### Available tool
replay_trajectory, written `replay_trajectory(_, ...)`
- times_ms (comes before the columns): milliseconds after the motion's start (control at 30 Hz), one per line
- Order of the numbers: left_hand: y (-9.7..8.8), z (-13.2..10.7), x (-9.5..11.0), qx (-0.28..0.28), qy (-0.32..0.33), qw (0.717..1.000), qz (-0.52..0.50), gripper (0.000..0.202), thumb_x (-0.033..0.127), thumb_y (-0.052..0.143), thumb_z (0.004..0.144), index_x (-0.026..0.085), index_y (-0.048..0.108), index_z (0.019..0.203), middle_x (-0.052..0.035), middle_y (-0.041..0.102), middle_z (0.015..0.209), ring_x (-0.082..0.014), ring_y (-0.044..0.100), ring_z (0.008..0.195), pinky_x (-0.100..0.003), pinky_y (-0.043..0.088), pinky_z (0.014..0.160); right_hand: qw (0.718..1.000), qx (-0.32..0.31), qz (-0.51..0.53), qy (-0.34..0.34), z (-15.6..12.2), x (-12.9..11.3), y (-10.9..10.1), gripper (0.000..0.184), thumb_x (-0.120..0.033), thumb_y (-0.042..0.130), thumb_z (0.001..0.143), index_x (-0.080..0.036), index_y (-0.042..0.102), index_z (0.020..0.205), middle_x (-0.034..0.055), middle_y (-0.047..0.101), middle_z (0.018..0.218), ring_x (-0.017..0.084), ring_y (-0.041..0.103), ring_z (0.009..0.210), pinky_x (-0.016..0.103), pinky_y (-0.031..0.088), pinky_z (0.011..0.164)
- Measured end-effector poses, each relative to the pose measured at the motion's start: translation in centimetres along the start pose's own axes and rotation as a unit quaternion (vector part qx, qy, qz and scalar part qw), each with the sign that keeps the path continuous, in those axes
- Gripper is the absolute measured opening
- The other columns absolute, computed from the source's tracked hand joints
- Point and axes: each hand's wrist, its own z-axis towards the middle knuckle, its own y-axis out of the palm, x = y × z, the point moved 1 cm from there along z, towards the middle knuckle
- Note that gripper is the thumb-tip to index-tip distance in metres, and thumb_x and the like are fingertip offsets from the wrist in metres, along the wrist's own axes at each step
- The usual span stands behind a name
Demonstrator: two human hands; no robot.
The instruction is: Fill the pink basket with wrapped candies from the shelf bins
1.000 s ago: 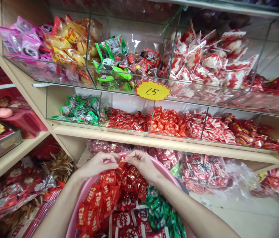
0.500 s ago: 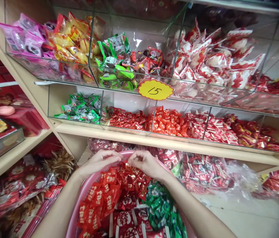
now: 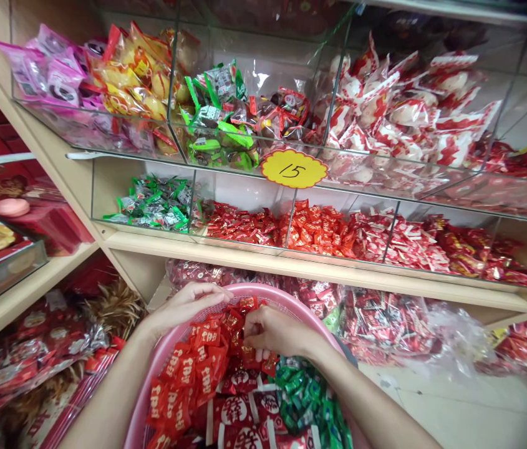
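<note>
A pink plastic basket [image 3: 286, 295] is in front of me, filled with wrapped candies. My left hand [image 3: 193, 304] has its fingers bent over the basket's far left rim. Inside the basket, my right hand [image 3: 270, 330] is curled, thumb and fingers drawn together among shiny dark red candies [image 3: 234, 324]; whatever it pinches is hidden. Bright red packets [image 3: 188, 374] fill the left side of the basket. Green-wrapped candies [image 3: 307, 393] lie under my right forearm, and dark red packets with white print [image 3: 235, 411] are at the near middle.
Ahead, clear divided bins [image 3: 244, 140] hold wrapped sweets on two levels, with a yellow price tag [image 3: 294, 169] marked 15. A wooden shelf edge [image 3: 328, 272] runs just beyond the basket. Bagged candies [image 3: 385, 321] lie beneath it; red packages [image 3: 33, 337] stand at the left.
My right hand has left the basket's far rim and moved down and toward me, into the shiny red candies. My left hand stays at the rim.
</note>
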Motion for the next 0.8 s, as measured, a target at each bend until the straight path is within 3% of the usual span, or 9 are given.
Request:
replay_trajectory(167,0.0,0.1,0.0,-0.001,-0.008,1.000,-0.002,0.030,0.037,0.054,0.081,0.014,0.068,0.095,-0.0073,0.069,0.104,-0.0215,0.059,0.100,-0.032,0.042,0.092,0.980,0.042,-0.190,-0.051,-0.1,-0.2,-0.1,0.012,-0.014,0.056,0.072,-0.017,0.057,0.060,-0.0021,0.058,0.056,0.009,0.052,0.054,0.021,0.034,0.051)
replay_trajectory(333,0.0,0.0,0.1,0.000,-0.007,1.000,0.004,0.031,0.038,0.054,0.081,0.014,0.068,0.096,-0.0075,0.068,0.104,-0.0217,0.059,0.100,-0.032,0.041,0.093,0.951,0.067,-0.299,-0.036,-0.3,-0.7,-0.3,0.008,-0.019,0.061,0.073,-0.017,0.061,0.065,0.0004,0.060,0.064,0.012,0.050,0.061,0.023,0.028,0.052)
replay_trajectory(633,0.0,0.1,-0.1,0.001,-0.002,1.000,0.005,0.031,0.039,0.055,0.080,0.015,0.068,0.095,-0.0070,0.069,0.104,-0.0210,0.059,0.100,-0.032,0.041,0.092,0.940,0.088,-0.328,-0.020,-0.6,-1.6,-0.6,0.016,-0.031,0.062,0.076,-0.018,0.063,0.067,0.0011,0.059,0.063,0.012,0.046,0.057,0.024,0.023,0.050)
replay_trajectory(800,-0.1,0.4,-1.0,-0.014,-0.001,1.000,0.024,0.033,0.041,0.055,0.080,0.015,0.068,0.095,-0.0061,0.070,0.101,-0.0216,0.060,0.097,-0.032,0.042,0.089,0.932,0.176,-0.308,-0.079,-1.0,-4.6,-3.8,0.018,-0.031,0.054,0.082,-0.019,0.064,0.073,0.0004,0.060,0.065,0.011,0.047,0.056,0.023,0.026,0.053)
